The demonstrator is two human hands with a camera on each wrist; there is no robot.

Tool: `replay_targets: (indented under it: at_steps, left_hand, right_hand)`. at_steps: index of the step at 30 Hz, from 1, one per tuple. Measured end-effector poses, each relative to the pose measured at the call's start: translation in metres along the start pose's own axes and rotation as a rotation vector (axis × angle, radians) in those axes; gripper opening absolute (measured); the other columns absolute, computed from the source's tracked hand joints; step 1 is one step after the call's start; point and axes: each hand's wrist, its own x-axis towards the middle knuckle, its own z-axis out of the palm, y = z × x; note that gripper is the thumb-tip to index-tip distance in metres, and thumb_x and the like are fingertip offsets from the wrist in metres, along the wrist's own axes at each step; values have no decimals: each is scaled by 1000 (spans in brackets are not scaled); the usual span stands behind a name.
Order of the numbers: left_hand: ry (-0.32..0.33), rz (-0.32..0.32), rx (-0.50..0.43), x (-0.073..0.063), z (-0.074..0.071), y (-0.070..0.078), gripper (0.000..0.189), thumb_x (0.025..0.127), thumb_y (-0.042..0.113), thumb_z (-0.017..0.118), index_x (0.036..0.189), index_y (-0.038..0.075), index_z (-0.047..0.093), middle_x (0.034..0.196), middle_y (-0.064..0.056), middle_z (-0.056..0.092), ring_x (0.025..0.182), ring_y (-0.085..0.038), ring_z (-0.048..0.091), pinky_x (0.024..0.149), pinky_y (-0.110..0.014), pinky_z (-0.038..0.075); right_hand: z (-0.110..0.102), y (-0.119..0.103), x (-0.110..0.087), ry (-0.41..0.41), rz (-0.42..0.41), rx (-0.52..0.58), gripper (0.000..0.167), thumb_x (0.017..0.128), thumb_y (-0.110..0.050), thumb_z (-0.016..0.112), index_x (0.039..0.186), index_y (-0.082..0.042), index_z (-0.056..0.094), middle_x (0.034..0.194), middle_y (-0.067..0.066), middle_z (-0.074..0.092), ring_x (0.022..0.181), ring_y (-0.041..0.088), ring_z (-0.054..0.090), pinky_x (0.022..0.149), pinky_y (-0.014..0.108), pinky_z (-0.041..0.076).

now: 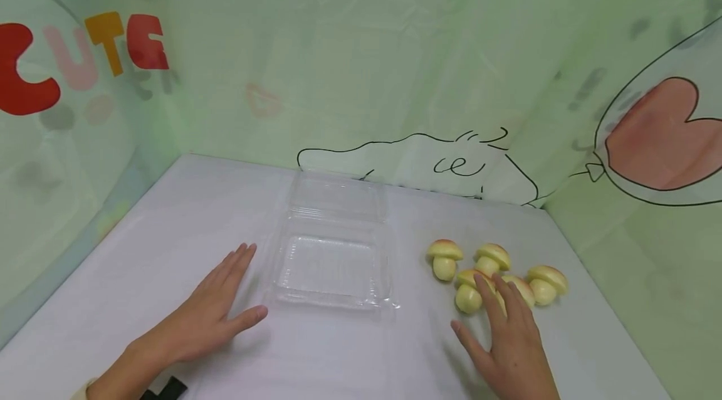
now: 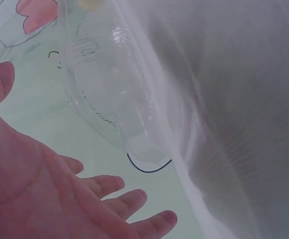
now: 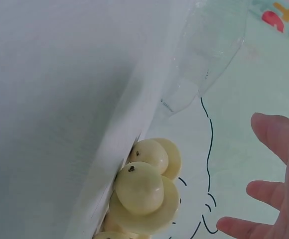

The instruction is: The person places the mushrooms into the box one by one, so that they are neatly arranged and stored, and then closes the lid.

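Left fingers (image 1: 235, 267) spread wide beside the clear plastic container (image 1: 329, 265), right fingers (image 1: 493, 309) wide near the yellow mushroom shapes (image 1: 444, 254)

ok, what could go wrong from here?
The mushrooms sit bunched together by the right fingers, so picking one might knock its neighbours. The clear box blends into the pale table, so aim at it could be off. The left fingers aren't holding the box, so a bump might shift it.
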Motion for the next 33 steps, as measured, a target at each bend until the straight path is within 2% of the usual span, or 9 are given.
replay_targets:
  at_steps: [5,10,25,33]
  left_hand:
    - [-11,-1,-30,2,1,0,93,101,55,60,168,20,6,173,-14,15,157,-45,18,118,-69,23]
    - [-21,-3,-53,5,3,-3,94,100,58,58,168,21,5,173,-13,14,158,-42,17,119,-69,24]
    - [-78,-34,-200,15,9,-2,99,99,54,63,168,17,3,174,-14,10,158,-43,13,119,-72,21]
    - [-89,-43,-236,19,12,-4,100,99,57,62,168,18,2,174,-13,10,159,-43,12,120,-71,19]
  right_hand:
    - [0,0,0,-2,21,-5,84,77,-29,87,151,-14,52,143,28,50,130,55,44,94,68,38]
    - [-1,-1,2,-16,42,-27,86,74,-21,88,151,-14,51,142,28,50,130,54,44,93,69,39]
    - [3,-6,10,-7,50,-28,80,75,-17,88,147,-10,53,141,26,51,127,50,48,87,68,42]
    - [6,-8,15,-5,66,-9,82,76,-14,87,150,-9,50,141,28,50,127,49,47,93,65,40]
